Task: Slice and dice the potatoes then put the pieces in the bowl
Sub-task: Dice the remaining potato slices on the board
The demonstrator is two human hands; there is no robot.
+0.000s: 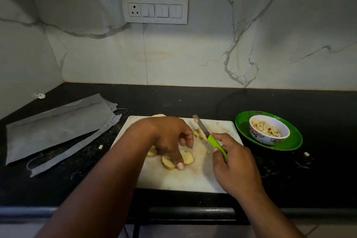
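I'm looking down on a white cutting board (pixel 173 179) on the dark worktop (pixel 289 102). The thing the next cut turns on is the cluster of potato slices (pixel 186 158) lying flat near the middle of the board, slightly to the left. My left hand (pixel 172 137) is right over them, fingers bent downward, with one fingertip pressing on the near slice (pixel 168 163). I can't tell whether the other fingers pinch anything, but the hand looks loosely spread, not clamped.

My right hand (pixel 231 162) is wrapped around the green handle of the knife (pixel 209 134). The slices sit to the left of that hand and just near of the blade, so the left hand is much the closer of the two to them. The knife's long axis runs diagonally: handle near and right, tip pointing far and left, with the blade raised over a small heap of cut pieces (pixel 200 134) beside it.

The slices themselves are roundish discs, overlapping in a short row running left to right. Their flat faces are up, so no strong direction of their own. I judge the knife must swing toward the near left to meet them, crossing their row.

The bowl (pixel 269 130) stands on a green plate (pixel 289 145) well to the right of the board, already holding diced pieces. A grey pouch (pixel 58 127) lies on the left. Another potato piece (pixel 158 115) sits at the board's far edge.
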